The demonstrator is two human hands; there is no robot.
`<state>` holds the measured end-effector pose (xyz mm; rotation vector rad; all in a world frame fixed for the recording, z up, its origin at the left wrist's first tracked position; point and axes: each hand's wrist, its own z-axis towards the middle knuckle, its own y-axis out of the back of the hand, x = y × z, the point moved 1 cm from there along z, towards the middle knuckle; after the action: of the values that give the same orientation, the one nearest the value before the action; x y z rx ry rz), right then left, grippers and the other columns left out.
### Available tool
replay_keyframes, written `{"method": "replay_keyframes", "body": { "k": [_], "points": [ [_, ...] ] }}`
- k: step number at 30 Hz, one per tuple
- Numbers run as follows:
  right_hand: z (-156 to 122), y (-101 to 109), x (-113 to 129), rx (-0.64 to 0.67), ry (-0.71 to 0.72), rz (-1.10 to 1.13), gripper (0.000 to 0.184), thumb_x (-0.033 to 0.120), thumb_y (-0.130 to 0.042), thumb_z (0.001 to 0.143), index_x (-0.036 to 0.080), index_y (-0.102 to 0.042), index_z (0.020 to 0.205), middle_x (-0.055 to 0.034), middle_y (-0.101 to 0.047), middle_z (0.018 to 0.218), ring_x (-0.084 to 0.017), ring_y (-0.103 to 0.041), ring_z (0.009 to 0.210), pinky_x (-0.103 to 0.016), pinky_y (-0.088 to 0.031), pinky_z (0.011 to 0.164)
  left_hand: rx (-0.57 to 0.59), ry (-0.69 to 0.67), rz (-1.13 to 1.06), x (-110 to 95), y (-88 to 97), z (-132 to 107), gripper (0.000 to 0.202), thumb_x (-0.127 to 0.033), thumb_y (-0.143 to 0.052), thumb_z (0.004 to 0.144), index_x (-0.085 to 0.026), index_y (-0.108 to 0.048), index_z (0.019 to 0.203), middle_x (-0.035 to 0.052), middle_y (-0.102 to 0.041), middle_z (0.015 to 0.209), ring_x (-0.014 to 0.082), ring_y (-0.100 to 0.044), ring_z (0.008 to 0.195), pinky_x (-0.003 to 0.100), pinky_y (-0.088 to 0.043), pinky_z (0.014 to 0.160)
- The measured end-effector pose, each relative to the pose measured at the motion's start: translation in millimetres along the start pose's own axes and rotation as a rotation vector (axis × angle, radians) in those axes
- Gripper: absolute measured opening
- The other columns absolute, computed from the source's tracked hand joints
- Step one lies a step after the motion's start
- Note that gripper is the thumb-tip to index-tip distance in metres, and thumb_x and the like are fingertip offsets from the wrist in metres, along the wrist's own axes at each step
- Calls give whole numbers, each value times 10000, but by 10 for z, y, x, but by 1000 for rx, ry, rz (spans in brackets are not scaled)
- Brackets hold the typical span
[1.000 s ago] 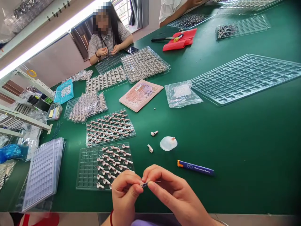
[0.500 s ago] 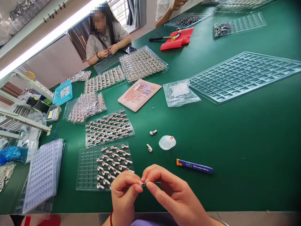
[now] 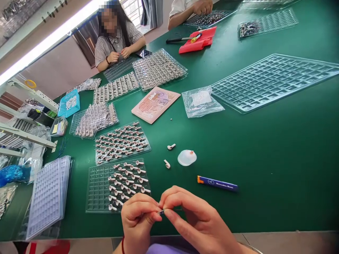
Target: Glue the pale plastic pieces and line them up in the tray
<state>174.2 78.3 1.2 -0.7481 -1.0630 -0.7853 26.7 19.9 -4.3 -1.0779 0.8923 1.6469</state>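
Observation:
My left hand [image 3: 140, 217] and my right hand [image 3: 192, 215] meet at the table's near edge. Both pinch a tiny dark part [image 3: 161, 212], possibly a small circuit board; fingertips cover most of it. Just beyond my left hand lies a clear tray [image 3: 98, 190], its right side filled with white earbud shells [image 3: 129, 182]. Two loose shells, one upper [image 3: 171, 146] and one lower [image 3: 167, 164], rest on the green table. Beside them is a round whitish pad [image 3: 187, 158] with a small orange-brown bit on it. A blue and orange utility knife [image 3: 217, 183] lies beyond my right hand.
More filled trays [image 3: 122, 141] run up the left. A pink booklet [image 3: 155, 104], a plastic bag [image 3: 202, 101] and a large clear tray [image 3: 275, 83] lie farther off. Stacked white trays [image 3: 47, 197] stand left. A co-worker [image 3: 116, 38] sits across; another person's hand [image 3: 202, 7] reaches into a tray.
My hands stay pinched together, with the small part turned slightly and the thin wire at its right no longer visible. At the back, another person's hand has lowered to a tray of dark parts.

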Motion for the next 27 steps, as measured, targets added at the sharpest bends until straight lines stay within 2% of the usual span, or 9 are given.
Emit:
{"method": "replay_keyframes", "body": {
  "k": [10, 27],
  "points": [
    [51, 59, 104, 98, -155, 32, 177, 245, -562, 902, 197, -642, 752, -64, -657, 762, -154, -631, 705, -243, -524, 637, 65, -13, 95, -106, 11, 15, 95, -270, -743, 838, -208, -760, 768, 25, -723, 702, 139, -662, 634, 217, -550, 623],
    [51, 99, 22, 177, -319, 184, 235, 361, -636, 875, 176, -663, 734, -58, -644, 753, -145, -592, 709, -253, -491, 655, 121, -28, 197, -191, 20, 3, 136, -242, -713, 864, -189, -723, 739, 14, -678, 660, 126, -633, 601, 202, -536, 597]
  ]
}}
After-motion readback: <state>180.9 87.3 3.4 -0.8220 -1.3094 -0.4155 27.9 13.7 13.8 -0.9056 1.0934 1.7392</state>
